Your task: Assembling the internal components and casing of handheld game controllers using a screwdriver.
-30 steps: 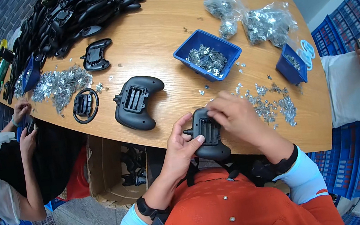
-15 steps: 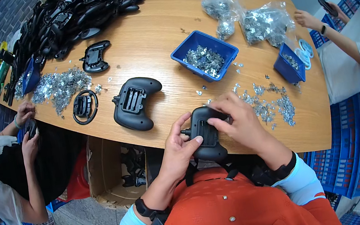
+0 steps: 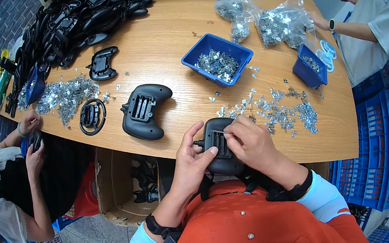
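My left hand (image 3: 191, 158) grips a black game controller shell (image 3: 231, 165) by its left side, thumb on the edge of the open battery compartment. The shell lies back up, at the table's front edge. My right hand (image 3: 251, 139) is closed in a pinch over the compartment. From its fingertips a thin, straight metal tool (image 3: 218, 132) reaches toward the compartment's upper end. Its exact kind is too small to tell. Loose small metal contact plates (image 3: 273, 110) lie scattered just beyond my right hand.
Left of my hands lie another controller shell (image 3: 154, 93), a small steering-wheel-shaped part (image 3: 92, 117) and a smaller shell (image 3: 103, 64). Blue bins (image 3: 191, 66) and plastic bags (image 3: 285, 22) hold metal pieces. A heap of black shells (image 3: 74, 23) fills the far left. People work at both sides.
My right hand has drawn down and left, closing its pinch, and the metal tool now shows over the compartment. The person at right has shifted and raised the dark handheld object.
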Action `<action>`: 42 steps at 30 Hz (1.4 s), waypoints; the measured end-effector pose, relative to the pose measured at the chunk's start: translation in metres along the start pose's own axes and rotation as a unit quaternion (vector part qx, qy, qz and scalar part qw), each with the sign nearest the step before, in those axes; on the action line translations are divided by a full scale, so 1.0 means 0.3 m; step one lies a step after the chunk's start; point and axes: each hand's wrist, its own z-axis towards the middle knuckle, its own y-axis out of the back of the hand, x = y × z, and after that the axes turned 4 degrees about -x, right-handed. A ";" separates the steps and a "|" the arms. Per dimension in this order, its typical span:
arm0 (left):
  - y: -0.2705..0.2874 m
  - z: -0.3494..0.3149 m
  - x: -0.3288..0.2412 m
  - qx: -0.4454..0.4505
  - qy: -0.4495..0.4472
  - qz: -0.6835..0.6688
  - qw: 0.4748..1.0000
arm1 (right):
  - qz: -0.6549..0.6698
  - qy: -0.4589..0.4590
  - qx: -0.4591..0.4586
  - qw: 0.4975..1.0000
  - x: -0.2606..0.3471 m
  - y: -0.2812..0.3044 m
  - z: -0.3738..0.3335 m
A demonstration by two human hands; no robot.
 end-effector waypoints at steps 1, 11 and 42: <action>0.000 -0.002 -0.004 -0.001 0.001 0.001 1.000 | 0.010 -0.005 -0.017 1.000 0.001 0.004 0.000; -0.010 -0.014 -0.012 0.008 -0.024 0.035 0.999 | 0.007 0.008 0.023 1.000 0.009 0.010 0.002; 0.013 0.058 -0.031 -0.052 -0.117 0.209 0.969 | 0.267 -0.284 0.020 0.921 -0.032 0.022 -0.024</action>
